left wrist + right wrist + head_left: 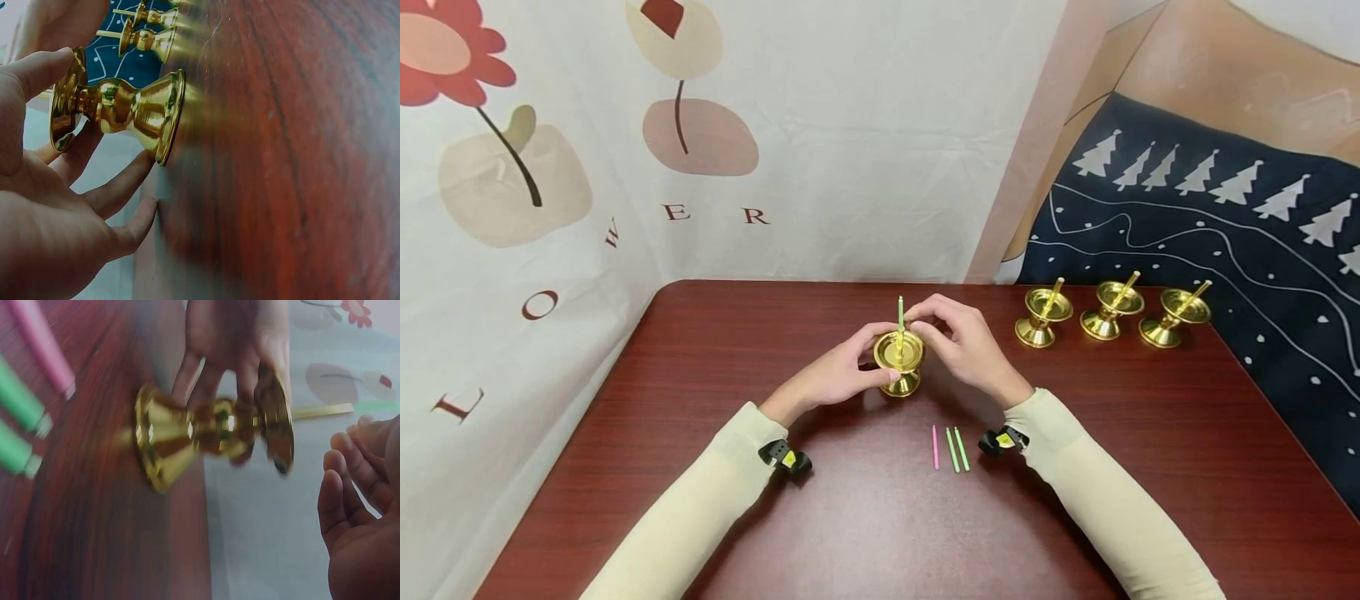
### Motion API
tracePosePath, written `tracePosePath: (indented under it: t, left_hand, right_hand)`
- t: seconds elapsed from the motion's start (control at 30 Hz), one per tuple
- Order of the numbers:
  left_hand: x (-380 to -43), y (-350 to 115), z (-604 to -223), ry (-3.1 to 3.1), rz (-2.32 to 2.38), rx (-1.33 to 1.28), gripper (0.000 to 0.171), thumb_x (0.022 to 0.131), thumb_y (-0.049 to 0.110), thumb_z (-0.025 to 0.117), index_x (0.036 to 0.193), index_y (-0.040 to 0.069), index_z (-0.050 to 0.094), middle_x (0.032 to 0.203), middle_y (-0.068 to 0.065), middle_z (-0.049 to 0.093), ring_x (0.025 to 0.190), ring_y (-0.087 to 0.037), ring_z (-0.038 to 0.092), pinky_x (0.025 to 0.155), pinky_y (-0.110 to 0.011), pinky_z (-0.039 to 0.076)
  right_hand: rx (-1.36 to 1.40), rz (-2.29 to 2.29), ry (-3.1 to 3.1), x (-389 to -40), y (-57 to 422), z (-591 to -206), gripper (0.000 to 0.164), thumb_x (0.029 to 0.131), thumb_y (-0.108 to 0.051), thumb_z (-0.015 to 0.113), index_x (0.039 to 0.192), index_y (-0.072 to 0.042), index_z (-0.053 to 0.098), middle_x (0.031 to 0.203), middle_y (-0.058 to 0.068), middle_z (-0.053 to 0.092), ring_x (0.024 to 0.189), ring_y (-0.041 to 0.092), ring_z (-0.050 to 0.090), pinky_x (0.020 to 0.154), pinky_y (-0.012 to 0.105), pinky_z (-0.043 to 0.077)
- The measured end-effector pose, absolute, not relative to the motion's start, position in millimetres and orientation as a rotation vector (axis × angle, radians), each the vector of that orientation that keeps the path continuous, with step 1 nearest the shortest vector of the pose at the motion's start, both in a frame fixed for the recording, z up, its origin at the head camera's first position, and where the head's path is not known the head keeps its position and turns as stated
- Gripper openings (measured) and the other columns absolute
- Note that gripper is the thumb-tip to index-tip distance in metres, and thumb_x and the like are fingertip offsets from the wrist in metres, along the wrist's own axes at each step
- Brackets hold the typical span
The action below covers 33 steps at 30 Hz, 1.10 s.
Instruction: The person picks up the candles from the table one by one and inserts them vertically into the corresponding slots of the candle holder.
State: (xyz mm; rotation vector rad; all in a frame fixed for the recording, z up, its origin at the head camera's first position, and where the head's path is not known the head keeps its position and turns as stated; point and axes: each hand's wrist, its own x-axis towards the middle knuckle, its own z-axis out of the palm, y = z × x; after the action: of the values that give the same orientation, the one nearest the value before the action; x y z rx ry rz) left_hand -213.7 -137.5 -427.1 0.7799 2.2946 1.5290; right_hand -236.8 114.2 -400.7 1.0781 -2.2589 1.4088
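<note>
A gold candle holder (900,383), with a dished top and flared foot, stands upright on the table. My left hand (842,367) grips it, with the thumb at the dish rim and the fingers spread round the far side and toward the foot. From the dish rises a gold stem (325,411), and a thin green candle (901,310) stands upright at its top. My right hand (958,337) is beside this candle, its loosely bent thumb and index fingertips right at the candle's side. In the right wrist view the candle shows uncovered past those fingertips.
Three more gold candle holders (1043,307) with bare stems stand at the back right of the dark red wooden table (700,500). Nearer me lie a pink candle (936,447) and two green candles (957,450). A printed white cloth (865,150) hangs behind.
</note>
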Motion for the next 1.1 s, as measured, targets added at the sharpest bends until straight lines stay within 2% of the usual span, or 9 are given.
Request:
tracePosePath:
  t: [0.17, 0.3, 0.53, 0.67, 0.77, 0.87, 0.97, 1.03, 1.1]
  left_hand:
    - [-213, -146, -423, 2.315, 1.523, 0.733, 0.072, 0.104, 0.011, 0.076, 0.164, 0.005, 0.037, 0.148, -0.018, 0.065, 0.141, -0.03, 0.059, 0.121, -0.054, 0.042]
    - [-212, -155, -421, 2.322, 1.538, 0.708, 0.072, 0.105, 0.011, 0.075, 0.165, 0.004, 0.036, 0.15, -0.019, 0.063, 0.145, -0.032, 0.056, 0.123, -0.054, 0.039]
    - [-212, -169, -421, 2.339, 1.543, 0.66, 0.073, 0.105, 0.01, 0.074, 0.165, 0.003, 0.034, 0.149, -0.021, 0.063, 0.143, -0.033, 0.057, 0.123, -0.056, 0.039]
    - [-213, -178, -421, 2.359, 1.545, 0.632, 0.073, 0.105, 0.008, 0.073, 0.166, 0.002, 0.033, 0.15, -0.023, 0.062, 0.143, -0.035, 0.057, 0.122, -0.057, 0.04]
    - [-214, -185, -422, 2.375, 1.55, 0.61, 0.073, 0.104, 0.007, 0.073, 0.165, 0.002, 0.033, 0.151, -0.024, 0.06, 0.145, -0.036, 0.055, 0.122, -0.057, 0.04]
    - [-215, -191, -421, 2.399, 1.551, 0.586, 0.072, 0.104, 0.006, 0.072, 0.164, 0.001, 0.034, 0.152, -0.024, 0.059, 0.146, -0.036, 0.053, 0.122, -0.056, 0.039]
    - [-216, -197, -421, 2.433, 1.544, 0.567, 0.072, 0.104, 0.006, 0.072, 0.164, 0.001, 0.034, 0.152, -0.024, 0.059, 0.146, -0.037, 0.053, 0.122, -0.057, 0.039]
    - [-216, -199, -422, 2.47, 1.528, 0.555, 0.071, 0.104, 0.006, 0.072, 0.164, 0.0, 0.035, 0.151, -0.025, 0.06, 0.144, -0.038, 0.055, 0.12, -0.058, 0.041]
    - [-215, -201, -423, 2.508, 1.513, 0.54, 0.07, 0.105, 0.007, 0.073, 0.164, 0.001, 0.036, 0.151, -0.025, 0.06, 0.143, -0.038, 0.056, 0.119, -0.058, 0.042]
  right_hand:
    - [0.898, 1.386, -2.293, -238, 148, -404, 0.01, 0.105, -0.007, 0.077, 0.113, -0.009, 0.081, 0.109, 0.0, 0.078, 0.093, 0.014, 0.066, 0.074, 0.029, 0.052]
    - [0.754, 1.333, -2.315, -238, 183, -404, 0.012, 0.103, -0.006, 0.079, 0.115, -0.005, 0.081, 0.105, 0.004, 0.078, 0.09, 0.011, 0.064, 0.075, 0.02, 0.049]
    - [0.514, 1.244, -2.339, -237, 237, -408, 0.02, 0.096, -0.003, 0.085, 0.114, 0.003, 0.077, 0.098, 0.013, 0.074, 0.083, 0.008, 0.062, 0.073, 0.015, 0.049]
    - [0.387, 1.19, -2.354, -239, 259, -410, 0.031, 0.091, -0.004, 0.09, 0.116, 0.005, 0.073, 0.104, 0.019, 0.069, 0.089, 0.017, 0.062, 0.075, 0.013, 0.047]
    - [0.324, 1.156, -2.422, -242, 271, -411, 0.047, 0.09, -0.007, 0.092, 0.127, 0.007, 0.068, 0.117, 0.023, 0.063, 0.104, 0.029, 0.062, 0.082, 0.015, 0.046]
    - [0.282, 1.153, -2.542, -246, 279, -413, 0.066, 0.092, -0.014, 0.091, 0.145, 0.007, 0.058, 0.134, 0.027, 0.059, 0.122, 0.04, 0.059, 0.095, 0.025, 0.049]
    - [0.262, 1.197, -2.674, -251, 284, -416, 0.084, 0.095, -0.019, 0.089, 0.16, 0.008, 0.043, 0.15, 0.032, 0.054, 0.134, 0.046, 0.056, 0.108, 0.046, 0.052]
    - [0.248, 1.228, -2.742, -254, 285, -419, 0.092, 0.096, -0.022, 0.087, 0.166, 0.006, 0.034, 0.156, 0.035, 0.051, 0.137, 0.048, 0.055, 0.112, 0.059, 0.049]
    - [0.236, 1.259, -2.785, -256, 285, -421, 0.097, 0.097, -0.025, 0.085, 0.169, 0.005, 0.027, 0.159, 0.037, 0.048, 0.14, 0.05, 0.053, 0.116, 0.066, 0.042]
